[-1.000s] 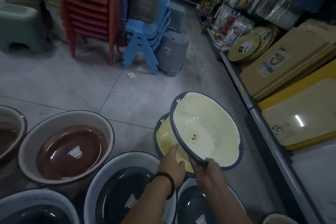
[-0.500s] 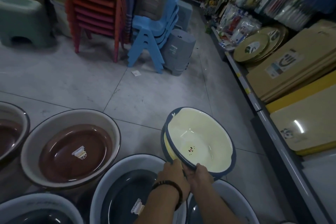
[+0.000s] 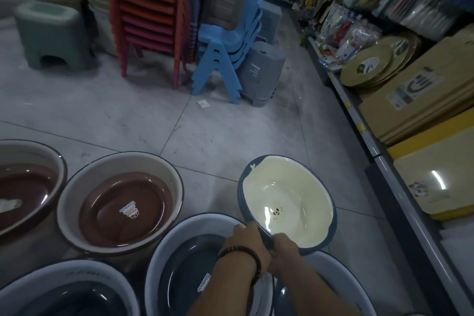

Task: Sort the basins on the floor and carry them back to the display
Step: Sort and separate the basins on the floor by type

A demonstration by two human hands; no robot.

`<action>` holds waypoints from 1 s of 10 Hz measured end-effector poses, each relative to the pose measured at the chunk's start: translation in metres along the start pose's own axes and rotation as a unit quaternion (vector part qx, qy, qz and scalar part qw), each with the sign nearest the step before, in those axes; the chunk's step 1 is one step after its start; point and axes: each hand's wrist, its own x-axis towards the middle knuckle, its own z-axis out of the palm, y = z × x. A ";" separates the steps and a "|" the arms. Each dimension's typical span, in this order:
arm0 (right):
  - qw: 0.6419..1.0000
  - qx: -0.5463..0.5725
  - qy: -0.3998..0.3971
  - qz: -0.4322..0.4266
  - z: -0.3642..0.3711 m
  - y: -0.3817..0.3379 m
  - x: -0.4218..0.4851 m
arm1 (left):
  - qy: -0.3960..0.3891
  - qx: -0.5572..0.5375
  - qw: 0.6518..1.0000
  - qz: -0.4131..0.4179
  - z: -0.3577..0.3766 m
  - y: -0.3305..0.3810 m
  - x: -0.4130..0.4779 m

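Grey tiled floor [image 3: 128, 115] fills the frame's middle. Brown basin [image 3: 123, 208] sits lower left, dark basin [image 3: 184, 264] bottom centre. Cream basin [image 3: 287, 202] is lower centre-right; left hand [image 3: 246, 241] and right hand [image 3: 283, 249] curl fingers round its near rim

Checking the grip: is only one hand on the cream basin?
No, the left hand and right hand both grip the cream basin at its near rim.

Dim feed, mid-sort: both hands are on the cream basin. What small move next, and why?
Probably lift the cream basin clear: the left hand and right hand both have a grip on its near rim, and that rim overhangs the grey basin beneath.
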 end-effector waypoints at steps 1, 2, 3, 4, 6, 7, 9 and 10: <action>0.984 -0.158 -0.044 -0.065 0.010 -0.001 0.007 | -0.039 0.079 0.996 -0.006 -0.014 0.003 -0.007; 0.921 -0.329 -0.075 -0.196 0.015 -0.019 -0.035 | -0.112 0.131 0.985 -0.024 -0.035 0.008 -0.031; 0.808 -0.480 -0.123 -0.319 0.021 -0.034 -0.086 | -0.127 0.159 0.978 -0.042 -0.053 0.003 -0.055; 0.690 -0.581 -0.162 -0.400 0.025 -0.043 -0.133 | -0.082 0.188 0.978 -0.030 -0.077 -0.004 -0.092; 0.547 -0.632 -0.221 -0.503 0.040 -0.018 -0.242 | 0.080 0.276 0.957 -0.040 -0.127 -0.048 -0.220; 0.457 -0.634 -0.288 -0.553 0.055 0.014 -0.315 | 0.153 0.268 0.948 -0.085 -0.143 -0.084 -0.314; 0.287 -0.620 -0.388 -0.619 0.078 0.112 -0.460 | 0.216 0.227 0.923 -0.224 -0.123 -0.158 -0.488; 0.205 -0.621 -0.420 -0.629 0.075 0.163 -0.510 | 0.242 0.188 0.907 -0.288 -0.106 -0.184 -0.563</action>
